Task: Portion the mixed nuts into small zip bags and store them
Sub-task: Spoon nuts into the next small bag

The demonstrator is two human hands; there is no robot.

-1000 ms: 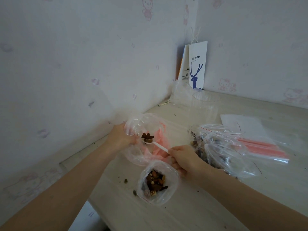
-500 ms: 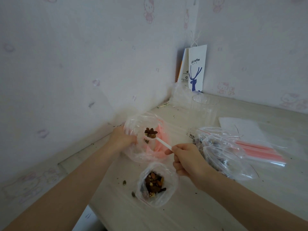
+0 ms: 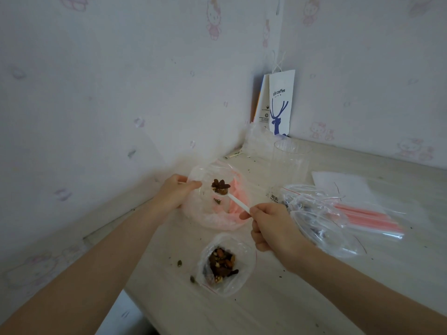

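My left hand [image 3: 175, 192] grips the left rim of a small clear zip bag [image 3: 208, 213], which stands open on the table with one or two nuts at its bottom. My right hand [image 3: 271, 226] pinches the handle of a white plastic spoon [image 3: 238, 201]. The spoon's bowl carries a heap of mixed nuts [image 3: 220, 185] and hovers inside the bag's mouth. A second small zip bag [image 3: 226, 264] lies open nearer to me, partly filled with nuts. The large clear bag of mixed nuts [image 3: 321, 221] lies to the right of my right hand.
A clear plastic cup [image 3: 291, 163] stands behind the bags. A pack of zip bags with pink strips [image 3: 367, 216] and a white sheet [image 3: 343, 187] lie at the right. A white coffee paper bag [image 3: 280, 102] leans in the corner. Loose nuts [image 3: 179, 263] lie by the table's front edge.
The loaded spoon has moved further into the mouth of the bag that my left hand holds. One or two nuts now lie at the bag's bottom. Both hands otherwise keep their grips.
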